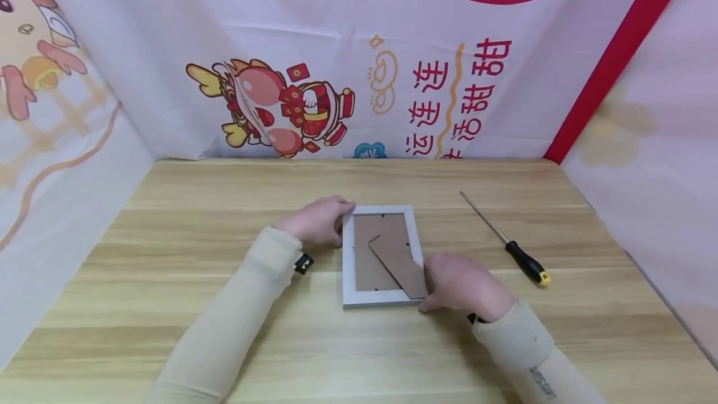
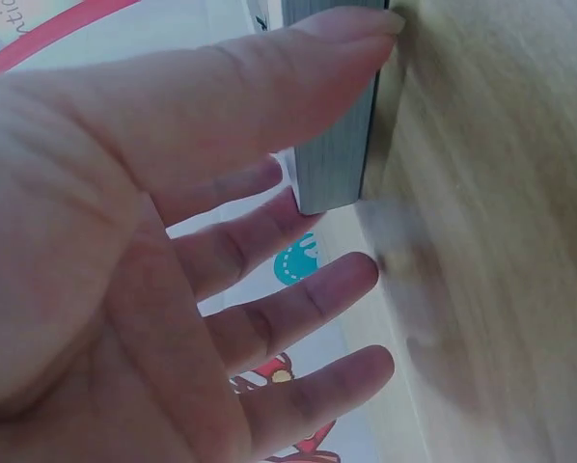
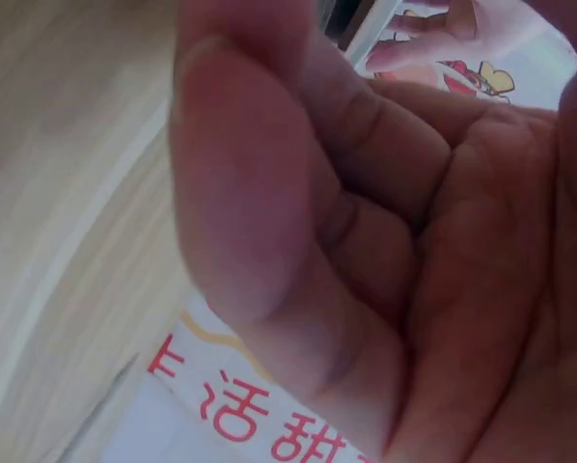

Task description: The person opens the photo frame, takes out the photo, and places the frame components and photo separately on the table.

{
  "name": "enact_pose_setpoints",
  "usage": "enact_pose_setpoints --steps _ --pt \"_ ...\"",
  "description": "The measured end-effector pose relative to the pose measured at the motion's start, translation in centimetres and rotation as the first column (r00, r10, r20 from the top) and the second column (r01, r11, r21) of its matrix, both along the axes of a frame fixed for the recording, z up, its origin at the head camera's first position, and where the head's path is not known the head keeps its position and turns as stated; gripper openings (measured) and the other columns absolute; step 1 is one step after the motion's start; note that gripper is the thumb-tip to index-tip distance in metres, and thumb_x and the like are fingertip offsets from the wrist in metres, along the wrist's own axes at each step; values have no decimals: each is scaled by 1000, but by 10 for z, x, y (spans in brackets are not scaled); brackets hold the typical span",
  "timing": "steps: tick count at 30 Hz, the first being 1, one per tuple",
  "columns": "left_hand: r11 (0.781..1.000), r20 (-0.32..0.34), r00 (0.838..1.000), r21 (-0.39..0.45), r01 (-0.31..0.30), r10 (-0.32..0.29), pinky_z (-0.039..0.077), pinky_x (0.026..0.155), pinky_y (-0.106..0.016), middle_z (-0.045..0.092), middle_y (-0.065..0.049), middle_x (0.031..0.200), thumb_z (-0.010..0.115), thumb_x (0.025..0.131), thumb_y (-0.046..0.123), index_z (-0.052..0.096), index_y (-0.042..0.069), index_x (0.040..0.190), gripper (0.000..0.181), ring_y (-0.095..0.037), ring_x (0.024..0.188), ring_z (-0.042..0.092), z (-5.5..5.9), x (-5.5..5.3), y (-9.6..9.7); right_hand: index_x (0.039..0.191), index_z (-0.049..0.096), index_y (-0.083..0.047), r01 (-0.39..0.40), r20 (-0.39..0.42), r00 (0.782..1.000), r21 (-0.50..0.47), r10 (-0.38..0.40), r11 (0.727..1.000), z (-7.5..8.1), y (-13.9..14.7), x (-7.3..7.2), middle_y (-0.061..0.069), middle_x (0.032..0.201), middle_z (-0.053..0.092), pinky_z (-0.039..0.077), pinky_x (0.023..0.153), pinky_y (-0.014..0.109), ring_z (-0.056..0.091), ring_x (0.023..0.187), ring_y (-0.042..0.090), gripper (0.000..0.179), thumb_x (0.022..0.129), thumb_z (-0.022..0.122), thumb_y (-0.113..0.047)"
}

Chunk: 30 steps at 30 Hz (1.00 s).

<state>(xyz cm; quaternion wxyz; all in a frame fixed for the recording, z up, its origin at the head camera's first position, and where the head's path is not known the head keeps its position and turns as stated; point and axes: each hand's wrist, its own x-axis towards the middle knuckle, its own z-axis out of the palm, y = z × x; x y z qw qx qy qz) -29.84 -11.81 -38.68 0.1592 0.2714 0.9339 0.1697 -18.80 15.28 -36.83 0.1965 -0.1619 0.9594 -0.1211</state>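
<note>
Hands well apart, both holding one white-bordered rectangular picture frame (image 1: 348,254), back side up on the pale wood-grain desk (image 1: 336,354). At its upper left corner, left hand (image 1: 318,222), thumb against the outer edge, forefinger partly hidden behind the thumb, last two fingers clear. At its lower right corner, right hand (image 1: 462,282), fingers curled; exact contact hidden, palm and fingers filling most of right wrist view. Across the brown flat backing board (image 1: 367,273), slanted brown stand leg (image 1: 401,260); cannot tell whether touched by right hand. Off to the right, long-shafted screwdriver with black-and-yellow handle (image 1: 518,255). Beyond, white cloth with red printing (image 1: 314,24), lowest characters cut off at desk edge. Black objects at both wrists, too covered to identify.
</note>
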Motion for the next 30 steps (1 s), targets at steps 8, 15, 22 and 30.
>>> enact_pose_setpoints --steps 8,15,22,30 --pt "994 -67 997 -101 29 -36 51 84 -37 59 -8 106 87 72 4 62 6 127 61 -23 93 53 12 4 0 120 66 -8 111 136 987 -144 -91 983 -1 2 1 1 85 65 51 55 32 60 59 16 50 74 86 -11" --pt "997 38 999 -73 -34 37 49 76 -32 64 3 93 91 67 7 73 13 104 42 -19 83 57 13 8 -6 140 53 -2 171 202 973 -298 -113 939 -1 17 -9 10 89 67 52 50 32 63 56 20 53 88 63 3" --pt "993 51 995 -87 -77 81 49 76 -32 64 3 92 94 64 17 73 11 105 46 -19 83 57 14 12 -5 113 68 2 285 183 956 -388 -229 877 -6 29 -25 10 78 67 54 62 35 64 66 22 36 105 41 -21" --pt "993 -51 998 -104 -52 47 49 72 -31 63 3 85 94 65 35 72 8 102 51 -18 76 56 12 23 -2 122 63 -4 366 88 929 -356 -359 860 -13 33 -35 4 76 69 51 66 35 66 64 17 43 101 54 -40"
